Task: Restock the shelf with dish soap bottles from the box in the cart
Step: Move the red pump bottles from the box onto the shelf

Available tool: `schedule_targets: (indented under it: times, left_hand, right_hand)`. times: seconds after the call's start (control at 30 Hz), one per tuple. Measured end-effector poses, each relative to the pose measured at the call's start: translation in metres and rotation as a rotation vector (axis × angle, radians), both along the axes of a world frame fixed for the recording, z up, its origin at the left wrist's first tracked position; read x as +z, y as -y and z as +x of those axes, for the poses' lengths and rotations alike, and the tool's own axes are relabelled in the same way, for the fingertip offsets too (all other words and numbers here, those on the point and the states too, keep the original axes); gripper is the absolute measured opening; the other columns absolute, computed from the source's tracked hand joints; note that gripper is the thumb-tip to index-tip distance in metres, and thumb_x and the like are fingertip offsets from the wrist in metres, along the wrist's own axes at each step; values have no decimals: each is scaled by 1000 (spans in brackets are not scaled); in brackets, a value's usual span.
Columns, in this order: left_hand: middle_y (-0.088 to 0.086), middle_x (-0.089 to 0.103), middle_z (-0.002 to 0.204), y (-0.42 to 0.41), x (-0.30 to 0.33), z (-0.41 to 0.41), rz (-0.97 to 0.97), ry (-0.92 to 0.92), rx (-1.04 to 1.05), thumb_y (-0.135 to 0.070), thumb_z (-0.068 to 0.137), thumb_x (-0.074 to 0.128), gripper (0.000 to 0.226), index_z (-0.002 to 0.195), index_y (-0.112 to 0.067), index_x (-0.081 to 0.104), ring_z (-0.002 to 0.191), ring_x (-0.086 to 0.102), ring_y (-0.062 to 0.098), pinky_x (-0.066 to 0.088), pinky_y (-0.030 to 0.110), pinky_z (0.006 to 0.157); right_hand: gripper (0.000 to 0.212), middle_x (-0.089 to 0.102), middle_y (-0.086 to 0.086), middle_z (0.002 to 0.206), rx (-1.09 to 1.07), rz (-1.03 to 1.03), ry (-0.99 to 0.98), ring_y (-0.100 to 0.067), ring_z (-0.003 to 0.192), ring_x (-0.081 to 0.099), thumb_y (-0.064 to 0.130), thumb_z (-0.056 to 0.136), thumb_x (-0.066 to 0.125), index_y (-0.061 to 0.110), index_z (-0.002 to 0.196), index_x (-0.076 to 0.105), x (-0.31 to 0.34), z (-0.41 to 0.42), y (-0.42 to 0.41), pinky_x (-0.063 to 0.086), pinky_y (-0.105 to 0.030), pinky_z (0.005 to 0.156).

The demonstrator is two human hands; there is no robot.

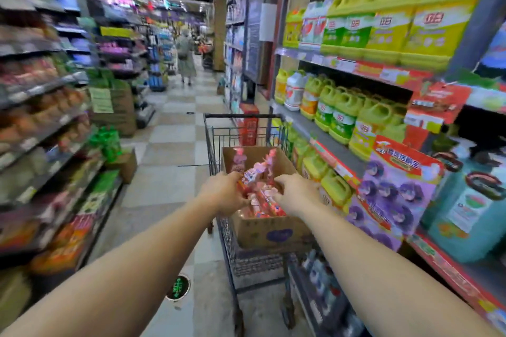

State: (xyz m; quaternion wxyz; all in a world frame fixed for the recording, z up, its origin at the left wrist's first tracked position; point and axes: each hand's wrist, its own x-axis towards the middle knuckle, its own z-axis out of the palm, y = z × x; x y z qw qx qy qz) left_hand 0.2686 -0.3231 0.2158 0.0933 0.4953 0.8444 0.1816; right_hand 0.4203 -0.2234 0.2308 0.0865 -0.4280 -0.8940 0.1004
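An open cardboard box (269,232) sits in the wire shopping cart (219,139) in the aisle. Inside it lie several pink and red dish soap bottles (260,197). Both my arms reach into the box. My left hand (223,194) grips the bottles from the left side. On the right side my right hand (294,193) curls its fingers round the same cluster. The shelf (339,156) on the right carries rows of yellow-green soap jugs (342,120).
A purple promotional pack (394,186) and a teal jug (465,208) stand on the shelf near my right arm. Shelving lines the left side of the aisle, with a cardboard box (126,164) on the floor. A person (186,55) walks far down the checkered aisle.
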Motion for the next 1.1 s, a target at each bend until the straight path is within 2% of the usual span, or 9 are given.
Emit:
schedule_targets:
  times: [0.27,0.5,0.67,0.83,0.97,1.1]
  left_hand:
    - [5,47,142,-106,-25,-60,-16,143,100,-34,85,71,68,144,-22,40,131,45,22,40,36,106]
    - [4,49,142,-181,-52,-106,-49,316,164,-27,86,71,67,144,-19,39,130,48,20,43,34,101]
    - [3,54,137,-230,-87,-155,-44,444,199,-25,85,73,65,142,-17,42,127,51,20,45,31,96]
    - [2,59,131,-294,-131,-208,-94,509,153,-31,78,78,70,139,-19,46,118,58,21,49,38,101]
    - [3,61,126,-343,-162,-253,-171,544,99,-29,78,78,65,135,-17,50,114,61,21,47,26,94]
    - [8,61,126,-385,-195,-288,-240,544,65,-32,75,81,70,135,-16,49,113,60,24,49,35,98]
  right_hand:
    - [48,50,-1,141,24,-120,6,-25,122,53,36,92,57,29,139,49,-39,-61,-132,49,-36,93]
    - [48,53,0,140,37,-227,41,-24,120,55,35,92,59,28,139,49,-69,-110,-231,48,-33,88]
    - [47,61,-1,132,26,-359,29,-22,118,57,32,90,62,24,135,53,-105,-154,-276,48,-30,92]
    - [43,66,-2,122,-101,-475,-13,-23,114,59,31,87,65,20,129,58,-142,-203,-324,45,-27,88]
    - [48,66,-5,120,-233,-569,-46,-23,113,60,29,85,68,15,130,55,-172,-244,-359,43,-26,89]
    - [60,65,-7,120,-362,-637,-103,-24,111,60,29,83,73,13,135,50,-204,-281,-394,43,-27,88]
